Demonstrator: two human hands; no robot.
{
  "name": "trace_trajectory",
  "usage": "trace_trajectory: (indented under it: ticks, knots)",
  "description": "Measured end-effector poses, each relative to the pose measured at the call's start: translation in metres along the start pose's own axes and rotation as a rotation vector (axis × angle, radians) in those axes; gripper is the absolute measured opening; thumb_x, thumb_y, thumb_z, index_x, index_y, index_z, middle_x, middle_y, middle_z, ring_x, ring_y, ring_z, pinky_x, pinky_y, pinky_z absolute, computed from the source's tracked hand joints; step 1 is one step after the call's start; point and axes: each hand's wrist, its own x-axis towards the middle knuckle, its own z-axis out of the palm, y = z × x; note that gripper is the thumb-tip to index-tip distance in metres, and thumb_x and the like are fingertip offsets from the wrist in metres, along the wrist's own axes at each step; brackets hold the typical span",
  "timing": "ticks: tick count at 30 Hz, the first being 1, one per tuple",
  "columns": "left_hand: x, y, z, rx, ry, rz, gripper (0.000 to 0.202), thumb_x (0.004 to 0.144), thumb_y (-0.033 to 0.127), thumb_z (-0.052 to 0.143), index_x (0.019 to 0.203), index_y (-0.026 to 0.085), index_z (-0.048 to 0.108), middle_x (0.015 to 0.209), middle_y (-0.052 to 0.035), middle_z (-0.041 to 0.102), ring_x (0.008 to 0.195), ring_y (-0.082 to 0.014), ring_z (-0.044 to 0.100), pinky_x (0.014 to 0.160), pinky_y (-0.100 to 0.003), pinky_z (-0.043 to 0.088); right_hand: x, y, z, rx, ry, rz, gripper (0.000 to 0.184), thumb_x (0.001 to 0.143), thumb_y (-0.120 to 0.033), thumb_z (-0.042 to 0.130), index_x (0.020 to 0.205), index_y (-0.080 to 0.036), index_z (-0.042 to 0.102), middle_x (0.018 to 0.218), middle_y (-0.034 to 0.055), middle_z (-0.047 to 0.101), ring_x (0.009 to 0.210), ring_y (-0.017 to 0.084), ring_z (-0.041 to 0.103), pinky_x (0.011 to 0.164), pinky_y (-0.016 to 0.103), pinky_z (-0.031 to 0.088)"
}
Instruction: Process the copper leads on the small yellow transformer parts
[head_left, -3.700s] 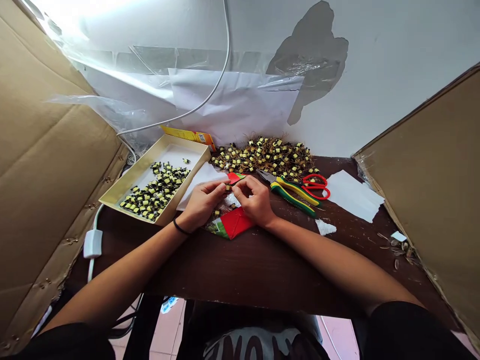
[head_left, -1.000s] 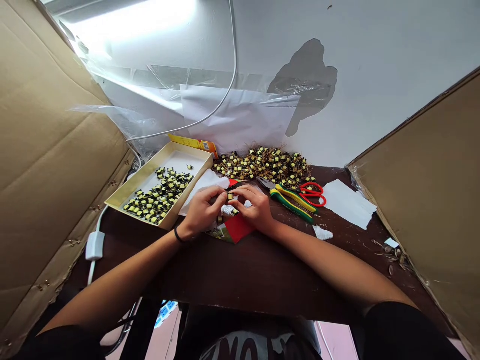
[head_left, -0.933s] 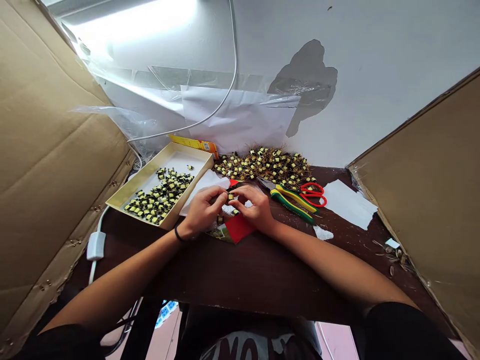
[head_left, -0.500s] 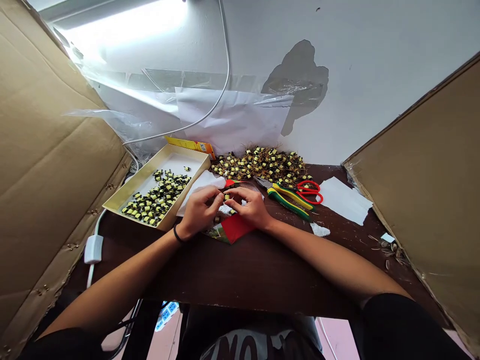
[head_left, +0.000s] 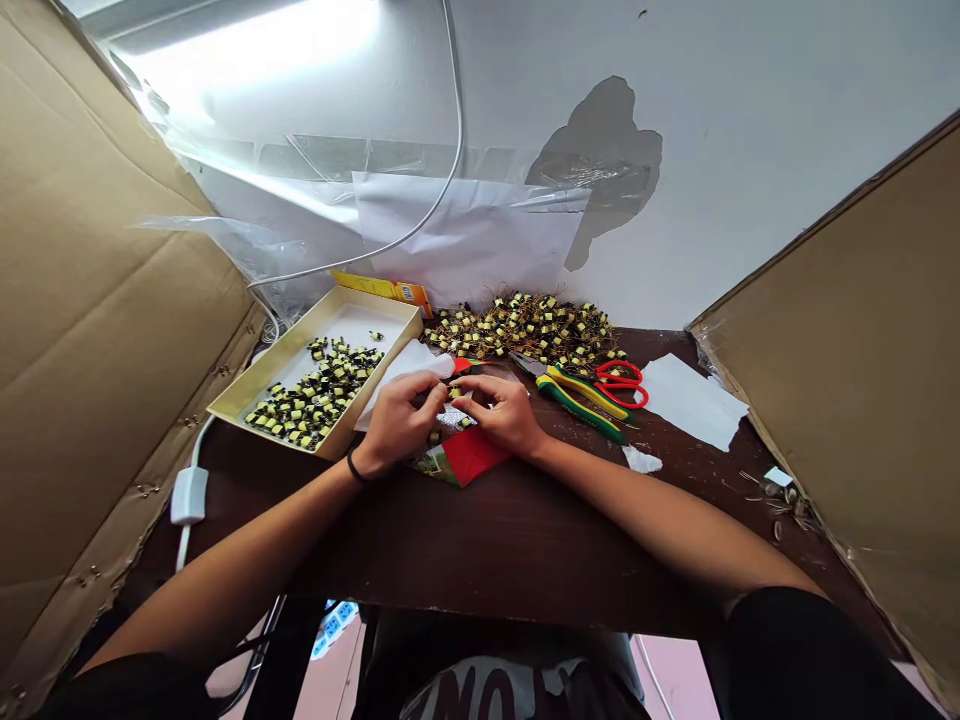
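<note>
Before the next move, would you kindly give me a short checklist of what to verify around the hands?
1. Small yellow part at the fingertips of the left hand and right hand: ok.
2. Which hand bears it: cannot tell.
3. Yellow-and-black pieces kept inside the shallow tray: ok.
4. Red wrapper under the hands free of loose pieces: not ok, one lies there.
5. Pliers and scissors well apart: not ok, they lie close together.

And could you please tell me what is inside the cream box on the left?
Inside the cream box is a heap of small yellow-and-black components, one lying apart near the far end. The heap hides whatever lies beneath it.
</note>
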Motion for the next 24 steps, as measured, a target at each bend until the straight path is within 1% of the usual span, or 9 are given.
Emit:
trace_trajectory:
  ticks: [6,11,13,15,17,21,24]
  knots:
    - [0.0017,-0.0009,-0.0011,-0.019,-0.015,-0.003,0.028,0.084,0.030,0.047,0.064,0.015,0.060,0.062,-0.0010,0.060,0.059,-0.0129,0.051,0.057,-0.023,0.040,-0.0004,-0.0008,0.0001,-0.014,0.006,-0.012,0.022,0.081,-0.033,0.066,0.095,-0.018,0.073,0.079,0.0028,0.071,0.057,0.011,0.055,0.056,0.023,0.045]
    - [0.0015,-0.0008,-0.0003,-0.095,-0.026,-0.080,0.027,0.082,0.031,0.048,0.064,0.015,0.060,0.060,-0.0005,0.061,0.055,-0.0122,0.053,0.051,-0.021,0.041,-0.0007,0.0000,-0.0005,-0.025,0.041,-0.027,0.022,0.081,-0.035,0.066,0.094,-0.018,0.073,0.075,0.0028,0.070,0.057,0.012,0.055,0.056,0.025,0.046]
    - [0.0015,0.0005,-0.0004,-0.113,-0.006,-0.116,0.027,0.081,0.031,0.048,0.063,0.016,0.060,0.059,-0.0003,0.061,0.053,-0.0119,0.053,0.049,-0.021,0.041,-0.0006,0.0011,-0.0009,-0.042,0.068,-0.009,0.022,0.082,-0.036,0.066,0.094,-0.019,0.072,0.074,0.0023,0.068,0.057,0.012,0.055,0.056,0.025,0.046]
    - [0.0017,0.0018,-0.0012,-0.104,0.031,-0.130,0.027,0.080,0.031,0.050,0.060,0.016,0.060,0.058,-0.0004,0.061,0.052,-0.0118,0.052,0.050,-0.021,0.041,-0.0003,0.0015,-0.0013,-0.046,0.094,0.005,0.022,0.081,-0.036,0.066,0.093,-0.019,0.072,0.073,0.0018,0.068,0.058,0.012,0.055,0.057,0.026,0.046]
    - [0.0020,0.0030,-0.0025,-0.115,0.038,-0.138,0.028,0.079,0.032,0.051,0.058,0.015,0.059,0.056,-0.0004,0.060,0.052,-0.0116,0.051,0.051,-0.022,0.041,-0.0002,0.0006,-0.0019,-0.041,0.108,-0.002,0.021,0.081,-0.036,0.067,0.092,-0.020,0.072,0.076,0.0019,0.069,0.059,0.012,0.056,0.059,0.026,0.047]
    - [0.0020,0.0049,-0.0046,-0.257,-0.071,-0.175,0.034,0.082,0.038,0.050,0.058,0.015,0.057,0.053,0.0010,0.055,0.048,-0.0108,0.049,0.050,-0.022,0.040,-0.0011,-0.0040,-0.0030,-0.073,0.085,-0.064,0.019,0.082,-0.035,0.067,0.093,-0.019,0.070,0.081,0.0028,0.069,0.064,0.013,0.058,0.065,0.026,0.048]
    - [0.0016,0.0047,-0.0036,-0.252,-0.091,-0.137,0.035,0.082,0.041,0.054,0.059,0.015,0.058,0.056,0.0004,0.056,0.053,-0.0113,0.051,0.052,-0.022,0.041,-0.0025,-0.0051,-0.0030,-0.126,0.063,-0.138,0.018,0.084,-0.034,0.065,0.094,-0.019,0.069,0.083,0.0038,0.069,0.068,0.014,0.060,0.068,0.027,0.049]
